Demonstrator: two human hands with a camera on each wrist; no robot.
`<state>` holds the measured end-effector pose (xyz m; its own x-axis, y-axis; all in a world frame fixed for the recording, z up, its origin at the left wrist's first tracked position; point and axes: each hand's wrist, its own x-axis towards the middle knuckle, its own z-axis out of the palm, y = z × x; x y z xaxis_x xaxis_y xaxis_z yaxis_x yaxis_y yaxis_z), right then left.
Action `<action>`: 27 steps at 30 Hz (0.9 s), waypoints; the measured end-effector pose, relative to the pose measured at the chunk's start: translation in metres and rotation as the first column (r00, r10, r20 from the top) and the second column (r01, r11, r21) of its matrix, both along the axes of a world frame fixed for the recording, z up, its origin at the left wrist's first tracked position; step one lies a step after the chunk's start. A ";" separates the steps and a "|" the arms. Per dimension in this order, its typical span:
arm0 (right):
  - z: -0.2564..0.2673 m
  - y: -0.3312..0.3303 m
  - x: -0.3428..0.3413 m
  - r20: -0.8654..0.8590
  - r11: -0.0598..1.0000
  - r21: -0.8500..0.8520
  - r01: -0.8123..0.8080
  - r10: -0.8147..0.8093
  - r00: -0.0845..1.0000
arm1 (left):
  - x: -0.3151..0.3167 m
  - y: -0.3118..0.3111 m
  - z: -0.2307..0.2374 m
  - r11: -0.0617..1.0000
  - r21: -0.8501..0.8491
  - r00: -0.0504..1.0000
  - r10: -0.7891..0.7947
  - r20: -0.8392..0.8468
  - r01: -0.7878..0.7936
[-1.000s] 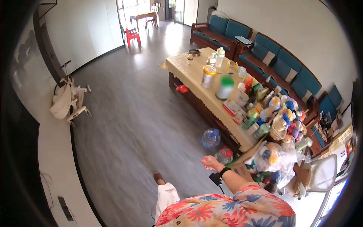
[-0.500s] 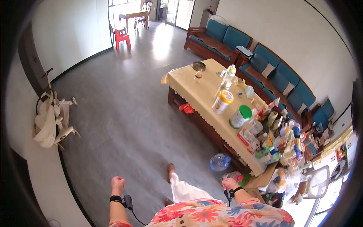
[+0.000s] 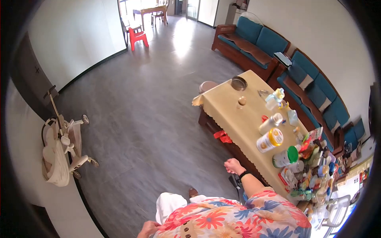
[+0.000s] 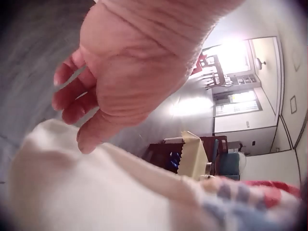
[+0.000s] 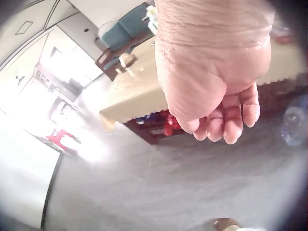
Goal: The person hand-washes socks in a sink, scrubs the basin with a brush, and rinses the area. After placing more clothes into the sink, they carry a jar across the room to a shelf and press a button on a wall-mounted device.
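Left hand (image 3: 149, 229) and, near the beige-clothed wooden desk (image 3: 247, 119), right hand (image 3: 235, 166) hung empty, fingers loosely curled (handling apparently unstarted).

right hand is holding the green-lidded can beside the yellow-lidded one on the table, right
No: the right hand holds nothing, as the right wrist view shows. The green-lidded can does stand on the table beside the yellow-lidded one.
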<state>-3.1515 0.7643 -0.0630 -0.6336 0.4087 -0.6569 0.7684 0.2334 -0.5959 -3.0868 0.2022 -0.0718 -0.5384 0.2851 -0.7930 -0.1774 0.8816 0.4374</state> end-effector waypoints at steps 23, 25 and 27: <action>-0.045 0.010 -0.357 0.197 0.948 -0.040 0.317 -0.303 0.932 | -0.593 0.013 0.165 0.826 0.414 0.717 -0.018 0.697 -0.382; -0.063 0.037 -0.399 0.273 0.947 -0.029 0.320 -0.301 0.914 | -0.643 0.043 0.169 0.940 0.340 0.861 -0.173 0.479 0.000; -0.071 0.063 -0.457 0.252 0.945 -0.057 0.323 -0.300 0.920 | -0.691 0.068 0.173 0.925 0.372 0.871 -0.121 0.476 -0.075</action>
